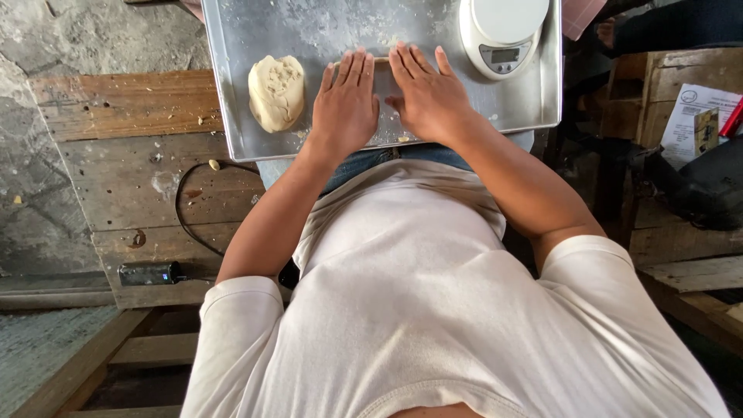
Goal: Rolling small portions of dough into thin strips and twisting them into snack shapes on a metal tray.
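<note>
Both hands are lying flat, palms down and fingers stretched out, side by side on the floured rectangular metal tray (232, 116), near its front edge. The left hand (346, 104) and right hand (429, 97) are pressing on a thin strip of pale dough (381, 59), barely showing between them, gripping nothing. A pale oval lump of dough (276, 91) is sitting toward the tray's left edge, just beside the left hand. A round white digital kitchen scale (501, 31) is occupying the far right corner.
</note>
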